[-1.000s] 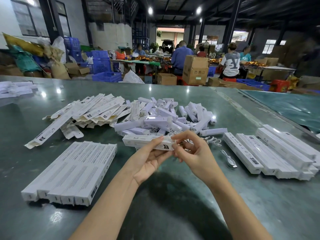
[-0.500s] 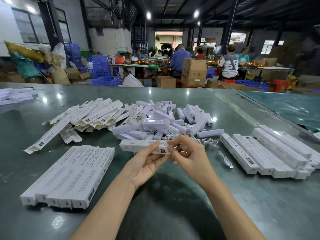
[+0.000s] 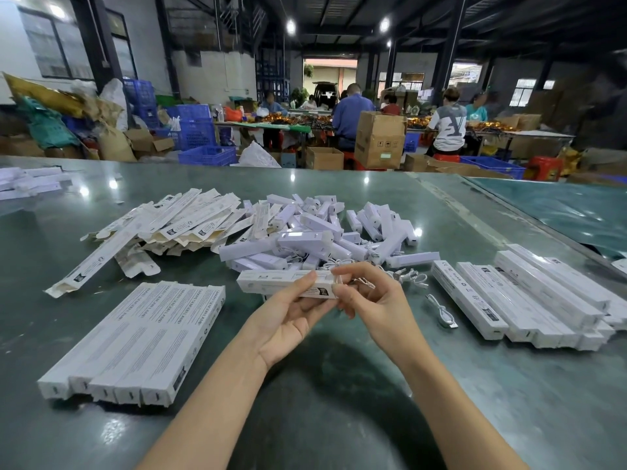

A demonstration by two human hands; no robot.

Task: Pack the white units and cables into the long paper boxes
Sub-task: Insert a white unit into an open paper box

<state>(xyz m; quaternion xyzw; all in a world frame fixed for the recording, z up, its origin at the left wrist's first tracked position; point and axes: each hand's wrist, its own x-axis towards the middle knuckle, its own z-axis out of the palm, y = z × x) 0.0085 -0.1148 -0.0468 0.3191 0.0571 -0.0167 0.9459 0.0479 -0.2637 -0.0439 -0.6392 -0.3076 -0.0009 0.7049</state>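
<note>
On green glossy table [image 3: 339, 385], warehouse room: left hand [image 3: 288, 320] grasps long box [image 3: 271, 283]; right hand [image 3: 373, 307] pinches its end. Workers behind.

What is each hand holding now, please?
Left hand: holds the long paper box near its right end.
Right hand: fingers curled at that box end; whether they pinch anything cannot be told.
</note>
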